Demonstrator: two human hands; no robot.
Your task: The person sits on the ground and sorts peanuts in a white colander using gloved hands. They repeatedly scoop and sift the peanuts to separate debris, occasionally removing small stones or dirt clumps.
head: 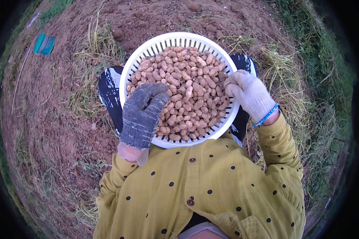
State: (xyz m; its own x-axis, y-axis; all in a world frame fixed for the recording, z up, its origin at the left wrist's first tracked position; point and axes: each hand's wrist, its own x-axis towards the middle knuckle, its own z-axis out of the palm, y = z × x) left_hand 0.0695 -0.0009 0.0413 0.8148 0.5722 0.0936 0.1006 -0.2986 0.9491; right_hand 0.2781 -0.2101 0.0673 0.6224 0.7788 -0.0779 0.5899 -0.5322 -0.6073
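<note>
A round white slotted plastic basket [179, 36] full of unshelled peanuts [179, 86] sits before me, between my knees. My left hand [142, 115], in a dark grey knit glove, rests over the left side of the peanuts. Its thumb and forefinger reach in among the shells; whether they pinch one is hidden. At the right rim is my right hand [249, 89], in a white knit glove with a blue cuff edge. Its fingers are bent together over the peanuts beside the rim, and their tips are too hidden to show anything held.
Reddish bare soil [92, 143] surrounds me, strewn with pulled, drying plant stems [281, 68]. A teal plastic container [44, 44] lies on the ground at the far left. Green grass [317, 50] borders the plot on the right. My knee [111, 86] flanks the basket's left side.
</note>
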